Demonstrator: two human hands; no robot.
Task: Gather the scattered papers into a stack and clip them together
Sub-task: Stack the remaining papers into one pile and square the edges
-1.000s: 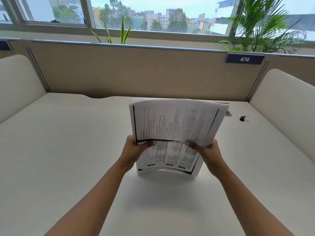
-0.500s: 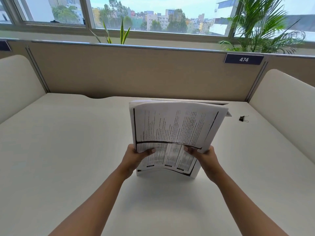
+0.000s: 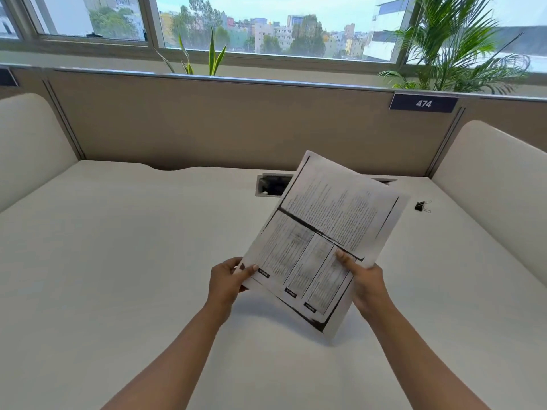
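I hold a stack of printed papers point(image 3: 322, 229) above the middle of the white desk, turned so one corner points down and to the right. My left hand point(image 3: 226, 281) pinches the stack's left corner. My right hand point(image 3: 364, 279) grips its lower right edge, thumb on top of the front page. A small black binder clip point(image 3: 421, 206) lies on the desk to the right of the papers, apart from both hands.
The white desk point(image 3: 118, 261) is walled by a tan partition point(image 3: 236, 122) at the back and cream panels on both sides. A rectangular cable opening point(image 3: 270, 184) sits in the desk behind the papers. Plants stand beyond the partition.
The stack stood on its lower edge on the desk, curved. It now is lifted and rotated clockwise, flatter, uncovering the cable opening. My left hand has shifted to the stack's corner.
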